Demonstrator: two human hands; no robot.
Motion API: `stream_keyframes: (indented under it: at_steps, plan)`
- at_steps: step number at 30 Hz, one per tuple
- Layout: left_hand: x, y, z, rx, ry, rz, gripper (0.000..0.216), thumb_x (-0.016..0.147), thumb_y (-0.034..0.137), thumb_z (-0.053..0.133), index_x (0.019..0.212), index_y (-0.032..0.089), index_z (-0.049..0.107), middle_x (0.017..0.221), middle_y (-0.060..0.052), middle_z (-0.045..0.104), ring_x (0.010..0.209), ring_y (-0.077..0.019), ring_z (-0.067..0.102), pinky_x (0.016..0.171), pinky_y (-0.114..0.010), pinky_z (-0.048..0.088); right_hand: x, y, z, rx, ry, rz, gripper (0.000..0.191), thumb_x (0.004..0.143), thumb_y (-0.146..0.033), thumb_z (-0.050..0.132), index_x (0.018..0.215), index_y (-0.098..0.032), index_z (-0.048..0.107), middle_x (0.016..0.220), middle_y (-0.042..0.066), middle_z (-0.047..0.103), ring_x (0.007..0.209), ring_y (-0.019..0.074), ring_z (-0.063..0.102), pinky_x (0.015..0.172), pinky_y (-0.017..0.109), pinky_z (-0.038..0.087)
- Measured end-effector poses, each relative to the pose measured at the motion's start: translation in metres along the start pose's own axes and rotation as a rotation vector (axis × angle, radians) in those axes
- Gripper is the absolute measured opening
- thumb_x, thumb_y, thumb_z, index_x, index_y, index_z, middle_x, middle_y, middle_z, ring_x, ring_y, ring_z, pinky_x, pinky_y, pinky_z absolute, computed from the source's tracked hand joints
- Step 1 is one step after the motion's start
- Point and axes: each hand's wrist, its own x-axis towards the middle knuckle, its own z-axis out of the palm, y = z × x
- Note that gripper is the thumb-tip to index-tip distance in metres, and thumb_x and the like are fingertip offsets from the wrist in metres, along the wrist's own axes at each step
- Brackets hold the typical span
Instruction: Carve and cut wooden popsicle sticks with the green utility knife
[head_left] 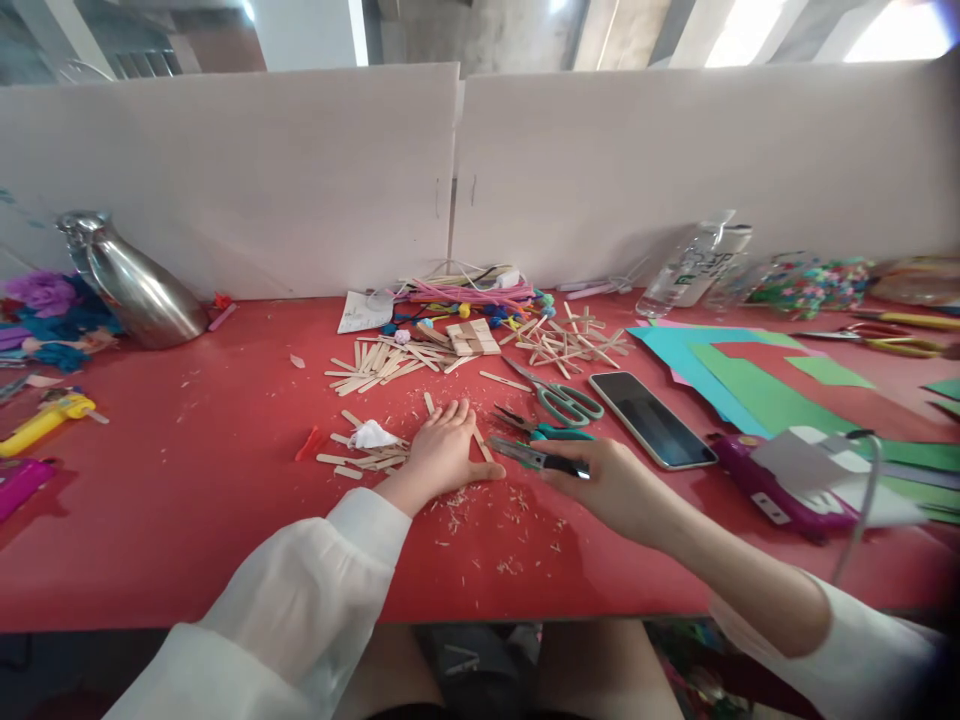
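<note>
My left hand (441,450) lies flat on the red table (187,500), fingers stretched out over a popsicle stick (482,446). My right hand (611,485) is closed round a small cutting tool (534,457) with a black grip, its tip pointing left toward that stick. Loose popsicle sticks (375,365) lie in heaps behind my left hand, and a few more (360,460) rest beside a scrap of white tissue (373,435). Wood shavings (480,500) are scattered under my hands.
Green-handled scissors (562,398), small teal snips (544,428) and a phone (651,418) lie right of my hands. A purple glue gun (772,485), coloured paper sheets (750,380), pipe cleaners (469,295), a steel jug (131,280) and white divider boards (300,170) surround the area.
</note>
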Motion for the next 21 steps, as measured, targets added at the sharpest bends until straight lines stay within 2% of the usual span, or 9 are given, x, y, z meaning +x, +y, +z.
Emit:
stream_keyframes:
  at_steps: [3, 6, 11, 14, 16, 18, 21]
  plan:
    - [0.000, 0.000, 0.000, 0.018, -0.007, 0.002, 0.090, 0.073, 0.066, 0.042, 0.136, 0.003, 0.025, 0.144, -0.018, 0.017, 0.133, -0.0273, 0.015, 0.107, -0.040, 0.015, -0.002, 0.011, 0.009, 0.059, 0.026, 0.048, 0.035, 0.074, -0.034, 0.052, 0.099, -0.017, 0.069, 0.051, -0.002, 0.063, 0.043, 0.0151, 0.054, 0.040, 0.026, 0.042]
    - [-0.001, -0.001, 0.001, 0.017, 0.013, 0.012, 0.090, 0.073, 0.065, 0.044, 0.136, 0.003, 0.025, 0.144, -0.017, 0.017, 0.133, -0.0283, 0.014, 0.107, -0.040, 0.014, -0.007, 0.012, 0.015, 0.091, 0.077, 0.039, 0.037, 0.073, -0.034, 0.052, 0.101, -0.017, 0.068, 0.060, -0.001, 0.066, 0.049, 0.0154, 0.056, 0.045, 0.026, 0.043]
    - [-0.015, -0.003, 0.001, -0.030, 0.084, 0.016, 0.089, 0.071, 0.064, 0.048, 0.135, 0.005, 0.028, 0.143, -0.018, 0.022, 0.133, -0.0303, 0.011, 0.107, -0.042, 0.014, -0.026, 0.003, 0.027, 0.097, 0.185, 0.036, 0.036, 0.070, -0.034, 0.056, 0.103, -0.025, 0.067, 0.068, 0.001, 0.069, 0.051, 0.0173, 0.058, 0.047, 0.028, 0.043]
    - [-0.026, -0.005, 0.002, -0.120, 0.222, -0.032, 0.089, 0.072, 0.060, 0.051, 0.137, 0.006, 0.024, 0.141, -0.020, 0.025, 0.132, -0.0293, 0.020, 0.104, -0.041, 0.022, -0.036, 0.004, 0.039, 0.162, 0.252, 0.021, 0.035, 0.071, -0.037, 0.055, 0.103, -0.027, 0.066, 0.083, 0.001, 0.071, 0.063, 0.0185, 0.062, 0.053, 0.029, 0.047]
    - [-0.032, -0.007, 0.004, -0.146, 0.311, -0.072, 0.083, 0.073, 0.057, 0.054, 0.136, 0.009, 0.028, 0.139, -0.019, 0.031, 0.130, -0.0295, 0.025, 0.101, -0.042, 0.027, -0.040, 0.007, 0.046, 0.226, 0.292, 0.012, 0.037, 0.073, -0.038, 0.054, 0.105, -0.024, 0.065, 0.094, 0.002, 0.070, 0.076, 0.0205, 0.063, 0.063, 0.030, 0.049]
    - [-0.035, -0.008, 0.006, -0.158, 0.375, -0.089, 0.072, 0.075, 0.053, 0.054, 0.131, 0.011, 0.038, 0.135, -0.018, 0.040, 0.128, -0.0281, 0.030, 0.101, -0.041, 0.028, -0.041, 0.010, 0.052, 0.292, 0.314, 0.021, 0.041, 0.075, -0.040, 0.052, 0.110, -0.021, 0.062, 0.089, 0.003, 0.070, 0.077, 0.0217, 0.063, 0.063, 0.032, 0.050]
    - [-0.038, -0.008, 0.008, -0.182, 0.472, -0.085, 0.049, 0.080, 0.045, 0.052, 0.119, 0.014, 0.052, 0.124, -0.012, 0.053, 0.121, -0.0225, 0.041, 0.100, -0.036, 0.032, -0.042, 0.013, 0.054, 0.365, 0.300, 0.048, 0.044, 0.078, -0.042, 0.050, 0.115, -0.018, 0.058, 0.070, 0.000, 0.068, 0.060, 0.0197, 0.062, 0.053, 0.032, 0.050]
